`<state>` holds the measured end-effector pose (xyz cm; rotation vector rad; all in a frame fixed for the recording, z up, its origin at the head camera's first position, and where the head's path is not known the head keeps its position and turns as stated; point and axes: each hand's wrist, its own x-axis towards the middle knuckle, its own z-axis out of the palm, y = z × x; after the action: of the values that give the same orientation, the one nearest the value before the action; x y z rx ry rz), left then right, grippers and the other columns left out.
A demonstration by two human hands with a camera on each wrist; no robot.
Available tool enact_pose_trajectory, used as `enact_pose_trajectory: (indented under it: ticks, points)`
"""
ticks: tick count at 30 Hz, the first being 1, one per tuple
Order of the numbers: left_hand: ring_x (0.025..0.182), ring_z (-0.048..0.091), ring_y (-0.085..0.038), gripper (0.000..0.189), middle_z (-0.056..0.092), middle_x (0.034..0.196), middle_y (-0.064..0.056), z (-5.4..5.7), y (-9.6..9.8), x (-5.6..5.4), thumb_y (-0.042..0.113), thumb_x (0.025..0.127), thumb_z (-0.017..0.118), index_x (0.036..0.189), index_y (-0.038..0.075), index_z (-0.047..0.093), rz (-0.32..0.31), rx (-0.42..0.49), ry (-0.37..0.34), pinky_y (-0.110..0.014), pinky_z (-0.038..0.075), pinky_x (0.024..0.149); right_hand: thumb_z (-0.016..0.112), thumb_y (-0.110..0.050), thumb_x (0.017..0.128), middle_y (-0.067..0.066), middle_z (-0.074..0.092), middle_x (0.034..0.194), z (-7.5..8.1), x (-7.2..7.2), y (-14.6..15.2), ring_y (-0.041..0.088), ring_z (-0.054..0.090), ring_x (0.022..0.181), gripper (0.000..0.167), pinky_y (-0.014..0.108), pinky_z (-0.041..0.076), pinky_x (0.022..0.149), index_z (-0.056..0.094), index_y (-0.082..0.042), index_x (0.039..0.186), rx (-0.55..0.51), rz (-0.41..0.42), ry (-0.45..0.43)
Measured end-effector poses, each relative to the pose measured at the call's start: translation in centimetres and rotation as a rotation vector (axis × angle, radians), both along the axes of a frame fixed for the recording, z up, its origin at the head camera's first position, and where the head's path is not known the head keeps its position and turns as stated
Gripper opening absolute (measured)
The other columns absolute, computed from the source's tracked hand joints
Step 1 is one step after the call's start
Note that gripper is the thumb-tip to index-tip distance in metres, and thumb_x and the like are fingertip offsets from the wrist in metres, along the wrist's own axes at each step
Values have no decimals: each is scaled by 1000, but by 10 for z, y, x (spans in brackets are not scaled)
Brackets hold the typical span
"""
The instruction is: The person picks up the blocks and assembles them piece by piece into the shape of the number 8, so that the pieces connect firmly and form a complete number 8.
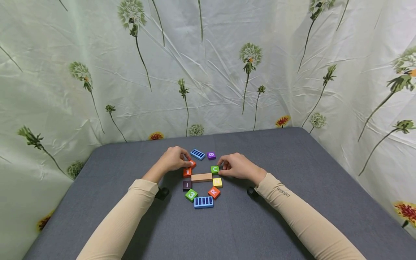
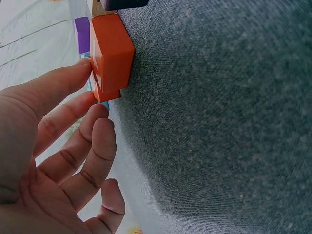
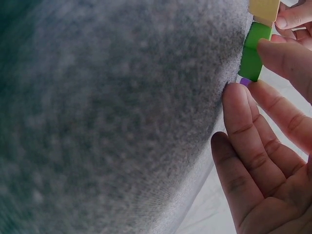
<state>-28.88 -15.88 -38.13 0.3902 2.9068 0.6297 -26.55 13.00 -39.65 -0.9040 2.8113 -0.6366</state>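
Observation:
My left hand (image 1: 174, 159) pinches an orange block (image 1: 193, 164) between thumb and index finger at the far left of a ring of blocks. Right in front of that block lies another orange block (image 1: 187, 172), large in the left wrist view, with the thumb tip close to its edge. Across the ring, my right hand (image 1: 239, 166) holds a green block marked C (image 1: 215, 169) by its near and far sides with thumb and index finger. The other fingers of that hand hang loosely beside it. Between the two sides lies a plain wooden bar (image 1: 202, 177).
Nearer me are a yellow block (image 1: 217, 182), a dark block (image 1: 187, 186), a green 3 block (image 1: 191, 195), an orange R block (image 1: 214, 192) and a blue slotted block (image 1: 203, 202). Behind lie another blue slotted block (image 1: 197, 154) and a purple 8 block (image 1: 211, 155). A flowered curtain (image 1: 214, 65) borders the grey table (image 1: 260, 224).

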Motion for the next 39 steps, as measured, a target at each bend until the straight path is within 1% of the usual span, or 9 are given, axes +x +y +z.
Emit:
enact_pose_trajectory:
  ticks: [7,8,14,15,26,36,39]
  points:
    - [75,57,-16,22,68,80,-2,0,-1,1,33,93,86,103,14,81,-12,12,-3,-30,43,67,80,-28,98,-4,73,88,1,1,0,2,60,75,25,25,51,71,77,-12,117,-15,10,16]
    - [74,56,-16,23,67,78,-1,-4,-3,-1,35,93,86,102,14,81,-25,17,7,-31,43,66,80,-28,98,-4,73,88,1,1,0,2,60,75,25,25,51,71,77,-11,117,-16,12,19]
    - [73,56,-16,23,66,77,-1,-4,-3,-1,34,93,86,103,14,81,-35,24,6,-31,43,66,80,-28,98,-4,73,89,1,1,0,3,60,75,26,25,51,71,76,-11,117,-12,5,14]
    - [74,57,-16,22,67,78,-2,0,-1,2,31,93,86,104,13,81,-23,22,-6,-30,43,66,80,-28,98,-4,73,89,1,1,0,3,60,75,26,25,51,72,76,-12,118,-10,2,10]
    - [73,56,-16,21,66,77,-2,0,0,2,31,93,85,105,14,82,-24,13,-2,-30,42,65,80,-28,98,-5,72,88,-1,0,1,3,60,74,26,25,51,71,76,-12,118,-14,0,0]
    - [73,56,-16,22,66,78,-2,1,-1,5,31,94,85,106,14,81,-21,21,7,-30,42,65,80,-28,98,-5,72,88,-2,0,1,3,59,74,26,25,50,71,76,-12,117,-20,-2,-2]
    - [72,55,-16,21,65,78,-2,2,-3,7,30,94,85,107,14,81,-39,26,22,-29,42,63,80,-28,98,-5,72,88,-1,0,1,3,59,74,26,25,50,70,76,-12,117,-22,-1,-6]
